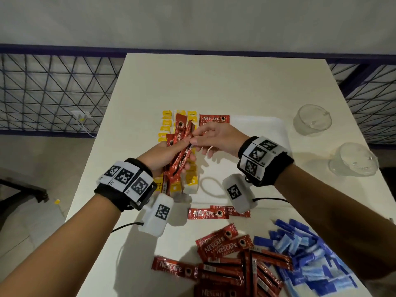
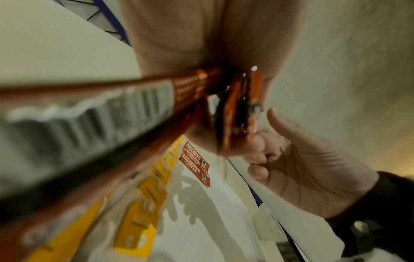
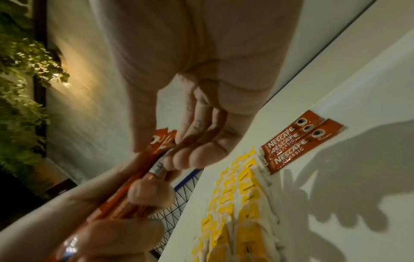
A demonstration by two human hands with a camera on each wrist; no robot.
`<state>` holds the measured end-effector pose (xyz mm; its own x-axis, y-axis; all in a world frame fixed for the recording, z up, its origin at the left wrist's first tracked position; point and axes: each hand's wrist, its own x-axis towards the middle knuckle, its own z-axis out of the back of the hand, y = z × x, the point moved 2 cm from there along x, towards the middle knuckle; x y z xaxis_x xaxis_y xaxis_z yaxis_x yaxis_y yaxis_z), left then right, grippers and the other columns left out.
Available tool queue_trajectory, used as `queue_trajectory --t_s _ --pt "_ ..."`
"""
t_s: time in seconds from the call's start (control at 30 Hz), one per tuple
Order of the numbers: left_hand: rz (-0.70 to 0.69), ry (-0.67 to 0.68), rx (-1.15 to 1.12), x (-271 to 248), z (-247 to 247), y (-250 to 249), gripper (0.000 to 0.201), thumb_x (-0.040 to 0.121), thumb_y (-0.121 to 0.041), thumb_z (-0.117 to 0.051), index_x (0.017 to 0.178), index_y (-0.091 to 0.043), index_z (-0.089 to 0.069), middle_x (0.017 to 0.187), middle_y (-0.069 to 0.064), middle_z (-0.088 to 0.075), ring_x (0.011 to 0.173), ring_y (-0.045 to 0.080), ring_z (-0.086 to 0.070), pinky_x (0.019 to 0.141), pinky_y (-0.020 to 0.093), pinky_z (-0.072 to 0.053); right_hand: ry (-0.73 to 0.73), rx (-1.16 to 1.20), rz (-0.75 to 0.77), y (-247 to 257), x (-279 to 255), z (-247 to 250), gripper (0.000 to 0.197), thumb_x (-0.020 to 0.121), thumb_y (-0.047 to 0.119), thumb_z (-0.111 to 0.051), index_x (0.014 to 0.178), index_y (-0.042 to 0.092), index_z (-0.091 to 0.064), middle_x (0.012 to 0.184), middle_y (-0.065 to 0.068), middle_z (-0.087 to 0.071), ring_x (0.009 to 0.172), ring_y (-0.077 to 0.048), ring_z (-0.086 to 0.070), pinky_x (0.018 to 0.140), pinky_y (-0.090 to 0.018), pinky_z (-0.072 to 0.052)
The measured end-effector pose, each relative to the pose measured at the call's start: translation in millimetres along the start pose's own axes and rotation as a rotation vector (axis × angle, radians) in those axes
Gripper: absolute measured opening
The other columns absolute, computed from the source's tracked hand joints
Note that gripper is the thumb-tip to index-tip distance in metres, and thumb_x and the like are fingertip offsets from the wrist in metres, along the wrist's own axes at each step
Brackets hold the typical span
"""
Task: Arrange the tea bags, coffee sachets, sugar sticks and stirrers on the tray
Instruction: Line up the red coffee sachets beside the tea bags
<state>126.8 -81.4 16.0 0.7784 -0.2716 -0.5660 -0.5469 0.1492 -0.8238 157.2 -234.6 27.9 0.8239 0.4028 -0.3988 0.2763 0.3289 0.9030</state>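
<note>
While the left hand (image 1: 169,156) grips sachets (image 1: 182,146), tray (image 1: 257,125) right half lies bare.

White table (image 1: 214,82), 2 clear plastic cups (image 1: 313,122) at right, wire-mesh railing (image 1: 53,91), wall socket (image 1: 82,115)

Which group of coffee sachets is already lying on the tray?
The overlapping Nescafe sachets at the tray far edge, beside the yellow tea bags; the others are in the left hand or loose on the table.
</note>
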Motion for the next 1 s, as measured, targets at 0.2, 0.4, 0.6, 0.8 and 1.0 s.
queue_trajectory --t_s 0.2,0.4,0.6,0.8,1.0 --pt "-0.023 0.032 0.182 -15 -14 4 0.057 0.093 -0.054 -0.033 0.066 -0.011 -0.058 0.05 0.003 -0.054 0.041 0.013 -0.049 0.046 0.02 -0.043 -0.001 -0.047 0.051 -1 -24 -7 0.026 0.076 0.008 -0.073 0.084 0.018 -0.05 0.06 -0.001 -0.055 0.042 -0.007 -0.053 0.047 -0.02 -0.047" --pt "0.002 0.029 0.023 -28 -10 3 0.048 0.094 -0.044 -0.039 0.069 -0.006 -0.054 0.045 0.001 -0.051 0.029 0.009 -0.039 0.034 0.015 -0.034 -0.061 0.027 0.077 6 -44 17 0.019 0.08 -0.002 -0.066 0.074 0.01 -0.052 0.056 -0.007 -0.057 0.038 -0.008 -0.053 0.044 -0.02 -0.049" --pt "-0.009 0.053 -0.232 -38 -3 -1 0.033 0.088 -0.039 -0.047 0.099 -0.013 -0.062 0.07 -0.001 -0.068 0.03 0.003 -0.031 0.032 0.012 -0.026 -0.21 -0.186 0.307 10 -66 37 0.023 0.078 -0.006 -0.066 0.071 0.013 -0.057 0.063 -0.01 -0.061 0.052 -0.007 -0.061 0.062 -0.018 -0.053" --pt "-0.024 -0.019 -0.125 -36 -12 -11 0.023 0.093 -0.03 -0.051 0.096 -0.01 -0.061 0.07 -0.001 -0.072 0.032 0.003 -0.03 0.032 0.013 -0.028 -0.292 -0.29 0.384 8 -75 33 0.019 0.074 -0.004 -0.07 0.07 0.012 -0.062 0.068 -0.003 -0.064 0.063 -0.007 -0.059 0.071 -0.017 -0.049" --pt "-0.062 -0.222 -0.045 -24 -7 -6 0.036 0.083 -0.027 -0.067 0.109 -0.002 -0.063 0.045 -0.007 -0.034 0.034 0.006 -0.031 0.033 0.016 -0.026 -0.256 -0.287 0.301 0 -74 27 0.014 0.073 0.003 -0.074 0.072 0.012 -0.064 0.07 0.01 -0.063 0.062 0.009 -0.058 0.067 -0.002 -0.041"
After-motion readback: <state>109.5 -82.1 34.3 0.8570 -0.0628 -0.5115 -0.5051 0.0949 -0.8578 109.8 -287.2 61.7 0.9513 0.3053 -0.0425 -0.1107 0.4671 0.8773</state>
